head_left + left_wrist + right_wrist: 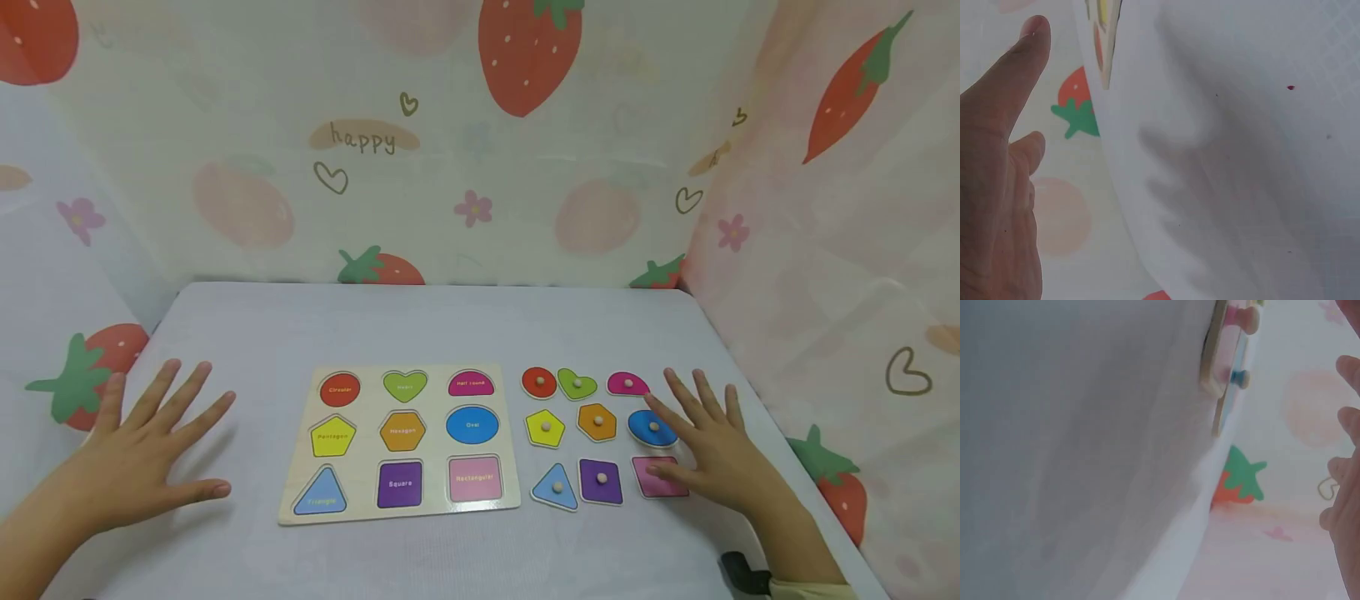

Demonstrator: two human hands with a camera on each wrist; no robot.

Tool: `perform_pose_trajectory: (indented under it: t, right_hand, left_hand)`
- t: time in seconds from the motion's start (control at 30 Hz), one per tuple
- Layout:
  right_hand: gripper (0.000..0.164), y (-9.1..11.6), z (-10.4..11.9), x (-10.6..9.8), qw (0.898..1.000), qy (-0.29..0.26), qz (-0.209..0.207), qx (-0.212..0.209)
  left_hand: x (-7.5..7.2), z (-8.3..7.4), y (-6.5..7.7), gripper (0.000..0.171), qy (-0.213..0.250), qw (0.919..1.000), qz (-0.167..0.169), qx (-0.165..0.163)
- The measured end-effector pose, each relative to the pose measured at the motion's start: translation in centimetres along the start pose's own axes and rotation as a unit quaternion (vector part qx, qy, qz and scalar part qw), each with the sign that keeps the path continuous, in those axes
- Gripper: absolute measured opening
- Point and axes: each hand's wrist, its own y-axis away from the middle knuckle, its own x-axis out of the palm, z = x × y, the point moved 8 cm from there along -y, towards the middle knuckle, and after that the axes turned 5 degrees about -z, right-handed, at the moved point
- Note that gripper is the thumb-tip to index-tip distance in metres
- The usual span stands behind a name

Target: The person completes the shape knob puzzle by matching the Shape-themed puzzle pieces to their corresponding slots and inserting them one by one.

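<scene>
Both hands are spread with straight fingers and hold nothing. My left hand (153, 454) hovers above the white table, left of a wooden shape puzzle board (363, 382); its shadow lies below in the left wrist view. On the board are printed, labelled shapes in rows. To the board's right lie loose knobbed pieces, among them a red circle (531, 385), a green heart (567, 385), a purple square (591, 492) and a light blue triangle (546, 493). My right hand (723, 458) is over the table's right side, its thumb and index overlapping the pink rectangle (660, 487) and blue oval (647, 432) in the head view.
The white-covered table (420, 325) ends at a back edge against a strawberry-print curtain (480, 167). More of that curtain hangs on the right side. A dark strap-like object (742, 573) sits at the right wrist, by a pale sleeve (810, 590).
</scene>
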Motion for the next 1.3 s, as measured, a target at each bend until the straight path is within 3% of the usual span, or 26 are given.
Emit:
perform_pose_trajectory:
  t: [0.27,0.7,1.3]
  right_hand:
    - [0.098,-1.1,0.5,-0.3,1.000,-0.006,-0.004,-0.001]
    - [0.100,-3.0,1.3,-0.8,0.999,-0.010,-0.020,-0.029]
    - [0.099,-5.4,3.7,-0.4,0.999,-0.035,-0.027,-0.020]
  left_hand:
    - [-0.4,-0.3,-0.5,0.113,0.009,0.9999,-0.002,0.003]
    - [0.3,-0.9,-0.7,0.110,0.032,0.9994,0.009,-0.003]
    - [1.0,-2.6,-1.6,0.111,0.052,0.9986,0.011,-0.001]
